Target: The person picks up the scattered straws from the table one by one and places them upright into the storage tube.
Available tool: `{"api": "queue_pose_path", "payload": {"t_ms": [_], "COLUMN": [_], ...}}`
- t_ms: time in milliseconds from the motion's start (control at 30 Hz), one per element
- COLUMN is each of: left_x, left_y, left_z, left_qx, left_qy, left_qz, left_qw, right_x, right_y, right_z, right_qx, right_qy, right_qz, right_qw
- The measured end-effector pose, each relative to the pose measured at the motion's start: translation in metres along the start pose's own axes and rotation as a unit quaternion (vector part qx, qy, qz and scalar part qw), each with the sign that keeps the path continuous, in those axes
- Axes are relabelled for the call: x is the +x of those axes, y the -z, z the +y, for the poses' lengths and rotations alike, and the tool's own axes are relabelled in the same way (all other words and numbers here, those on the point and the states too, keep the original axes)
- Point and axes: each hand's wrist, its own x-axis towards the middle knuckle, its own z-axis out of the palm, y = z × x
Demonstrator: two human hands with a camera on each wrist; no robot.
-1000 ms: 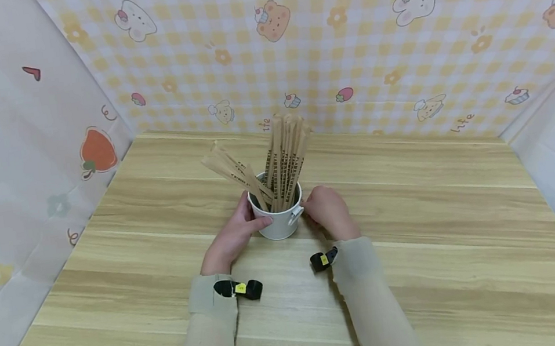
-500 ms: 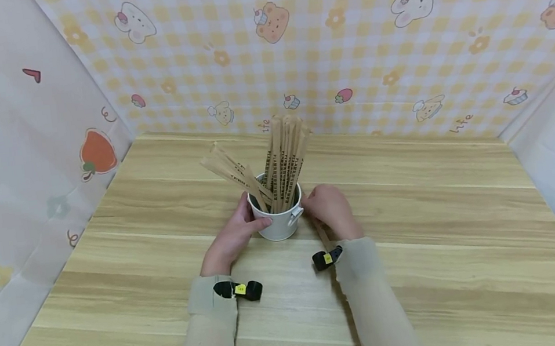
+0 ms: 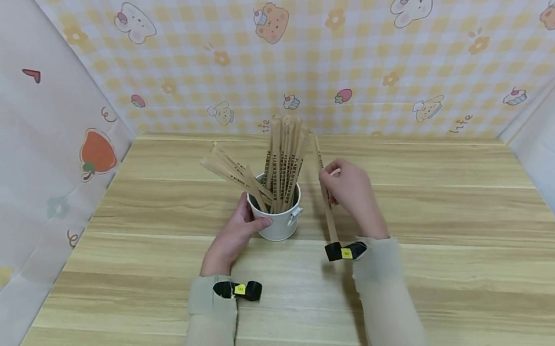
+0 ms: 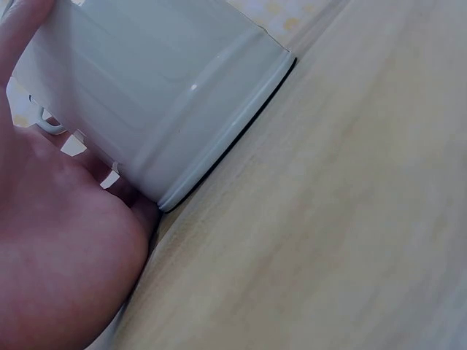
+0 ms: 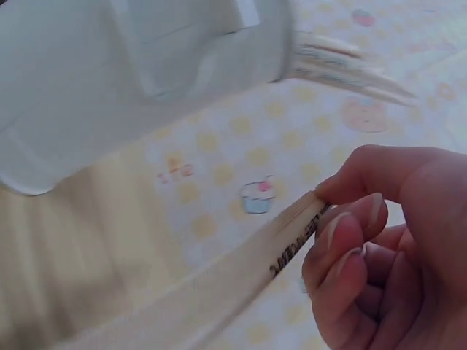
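A small white metal bucket stands on the table, filled with several paper-wrapped straws printed with dark lettering. Some lean left over the rim; the rest fan up and slightly right. My left hand grips the bucket from the left, thumb across its front and fingers behind. The left wrist view shows the bucket's wall within that grip, its base at the tabletop. To the bucket's right, my right hand pinches one wrapped straw near its middle. In the right wrist view, thumb and fingertips hold this straw.
The wood-grain table runs to a yellow checked backdrop behind. A white printed sheet borders the left side. On the bucket's right side sits a small handle lug.
My right hand has moved right and away from beside the bucket, bringing the pinched straw along with it. The left hand and bucket have stayed in place.
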Motion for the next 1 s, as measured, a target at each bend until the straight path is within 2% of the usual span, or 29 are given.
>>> {"api": "queue_pose_path", "payload": {"t_ms": [233,400,600,867,1000], "left_x": [0.000,-0.001,-0.006,-0.007,-0.006], "left_y": [0.001,-0.001,-0.007,-0.008,-0.008], "left_z": [0.000,0.006,0.018,0.020,0.019], "left_qx": [-0.001,0.001,0.002,0.005,0.004], "left_qy": [0.001,0.008,0.005,0.005,0.005], "left_qz": [-0.001,-0.002,-0.007,-0.009,-0.008], "left_qw": [1.0000,1.0000,1.0000,0.9999,0.9999], "right_x": [-0.011,-0.020,-0.029,-0.035,-0.034], "right_y": [0.021,0.031,0.039,0.044,0.043], "right_z": [-0.010,-0.016,-0.022,-0.026,-0.027], "right_qx": [0.055,0.106,0.185,0.273,0.307], "right_qy": [0.043,0.081,0.130,0.196,0.223], "right_qz": [0.062,0.123,0.170,0.216,0.224], "right_qw": [0.996,0.983,0.959,0.917,0.898]}}
